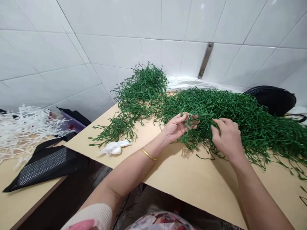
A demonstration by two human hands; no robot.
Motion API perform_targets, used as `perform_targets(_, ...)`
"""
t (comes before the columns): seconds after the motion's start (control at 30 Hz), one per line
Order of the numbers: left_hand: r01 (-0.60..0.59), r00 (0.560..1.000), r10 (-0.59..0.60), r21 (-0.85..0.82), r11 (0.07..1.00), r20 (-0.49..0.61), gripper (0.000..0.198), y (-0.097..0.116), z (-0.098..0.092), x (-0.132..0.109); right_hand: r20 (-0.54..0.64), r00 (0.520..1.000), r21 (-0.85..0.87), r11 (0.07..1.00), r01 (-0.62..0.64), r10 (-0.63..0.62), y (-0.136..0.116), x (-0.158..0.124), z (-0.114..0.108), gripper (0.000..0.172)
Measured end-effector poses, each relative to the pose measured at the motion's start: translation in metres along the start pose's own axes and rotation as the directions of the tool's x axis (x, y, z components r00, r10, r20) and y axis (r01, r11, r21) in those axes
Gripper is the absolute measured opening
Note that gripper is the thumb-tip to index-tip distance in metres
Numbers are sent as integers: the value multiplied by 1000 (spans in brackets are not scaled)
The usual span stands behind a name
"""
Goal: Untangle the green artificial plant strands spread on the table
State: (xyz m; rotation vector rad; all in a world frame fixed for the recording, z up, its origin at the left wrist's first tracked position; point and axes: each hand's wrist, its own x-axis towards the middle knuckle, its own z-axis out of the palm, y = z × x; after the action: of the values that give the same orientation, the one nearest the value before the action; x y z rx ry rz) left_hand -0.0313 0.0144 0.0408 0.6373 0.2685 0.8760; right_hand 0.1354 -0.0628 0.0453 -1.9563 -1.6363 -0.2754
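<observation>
A large heap of thin green cords [230, 108] with small knots at their ends spreads across the light wooden table [203, 191]. My left hand [177, 127] is at the front of the heap, palm partly up. Its thumb and forefinger pinch green cords [189, 119], which hang across the other fingers. Close by on the right, my right hand [226, 135] is at the heap's edge with bent fingers. A gap shows between its thumb and forefinger, and its other fingertips are hidden. A smaller bunch of green cords [117, 127] lies to the left.
A crumpled white tissue [115, 147] lies near the table's left edge. On a lower surface at the left are white strands [26, 131] and a black mesh bag [45, 163]. A black case [271, 99] stands behind the heap, and a metal bracket [205, 60] is fixed to the tiled wall.
</observation>
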Motion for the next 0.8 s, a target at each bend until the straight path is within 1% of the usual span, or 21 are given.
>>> perform_targets(0.03, -6, 1000, 6, 9, 1000, 13, 6, -2, 0, 0, 12, 1000, 156, 988, 4, -6, -3, -4, -3, 32)
perform_targets(0.07, -10, 1000, 9, 22, 1000, 23, 6, -4, 1, -1, 62, 998, 307, 952, 1, -21, -6, -8, -4, 31)
perform_targets(0.1, -10, 999, 9, 36, 999, 32, 7, -5, 2, -1, 112, 992, 425, 905, 7, -60, -9, -11, -3, 31)
perform_targets(0.13, -9, 999, 8, 46, 999, 41, 8, -6, 2, -2, 123, 987, 477, 878, 33, -104, -12, -13, -1, 31)
perform_targets(0.17, -11, 999, 9, 51, 999, 47, 9, -6, 3, -2, 81, 987, 463, 882, 83, -135, -13, -14, 4, 31)
perform_targets(0.2, -15, 999, 13, 52, 999, 50, 9, -6, 4, -3, 3, 988, 388, 910, 143, -157, -13, -13, 9, 33)
perform_targets(0.23, -24, 999, 22, 49, 998, 47, 10, -5, 4, -3, -55, 984, 280, 944, 176, -168, -12, -11, 15, 36)
perform_targets(0.27, -34, 999, 32, 46, 998, 35, 9, -3, 4, -2, -64, 982, 162, 969, 186, -178, -9, -6, 21, 41)
perform_targets(0.3, -40, 999, 39, 43, 998, 14, 9, -1, 4, -2, -43, 982, 68, 980, 188, -186, -4, -1, 27, 46)
perform_targets(0.37, -34, 998, 36, 39, 999, -42, 9, 5, 4, -1, 36, 988, -75, 985, 155, -153, 7, 11, 37, 51)
perform_targets(0.43, -22, 996, 25, 26, 999, -87, 10, 10, 4, -1, 99, 994, -165, 984, 72, -57, 18, 21, 45, 53)
perform_targets(0.5, -12, 995, 13, 12, 1000, -96, 11, 12, 4, -2, 191, 982, -164, 986, 27, 5, 26, 25, 51, 51)
perform_targets(0.57, 5, 997, -4, 7, 1000, -73, 12, 11, 5, -2, 257, 966, -137, 990, 31, 5, 29, 23, 55, 50)
perform_targets(0.6, 14, 998, -13, 8, 1000, -56, 13, 9, 5, -2, 271, 963, -127, 991, 46, -10, 30, 20, 56, 51)
perform_targets(0.7, 27, 1000, -27, 11, 1000, -8, 15, 2, 5, -1, 257, 965, -129, 988, 82, -47, 27, 11, 56, 52)
perform_targets(0.8, 23, 1000, -23, 20, 1000, 16, 18, -2, 4, 1, 180, 983, -173, 982, 76, -45, 22, 5, 51, 52)
